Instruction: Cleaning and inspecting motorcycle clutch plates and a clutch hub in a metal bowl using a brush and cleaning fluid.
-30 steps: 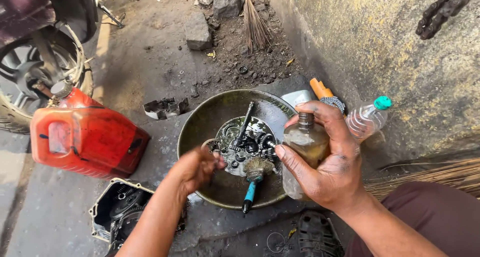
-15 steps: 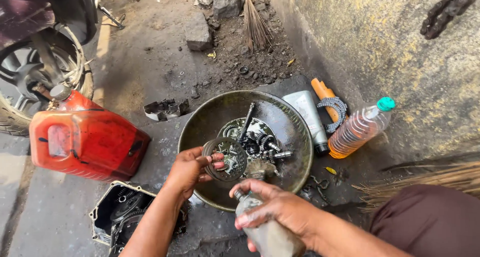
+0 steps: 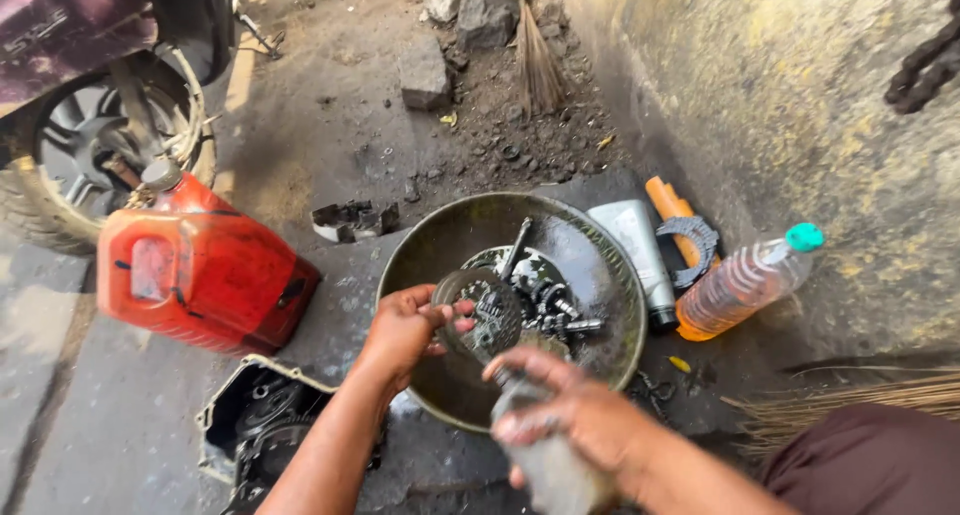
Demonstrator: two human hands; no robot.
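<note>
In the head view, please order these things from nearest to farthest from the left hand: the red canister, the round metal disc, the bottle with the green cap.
1. Round metal disc, held in the left hand.
2. Red canister, to its left.
3. Bottle with the green cap, far right by the wall.

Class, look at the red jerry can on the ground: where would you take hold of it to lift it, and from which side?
Probably by the moulded handle at the upper left corner of the red can, beside its grey cap. The can leans, handle uppermost, so come from above and the left, fingers through the handle opening; its broad flat sides offer no grip.
</note>
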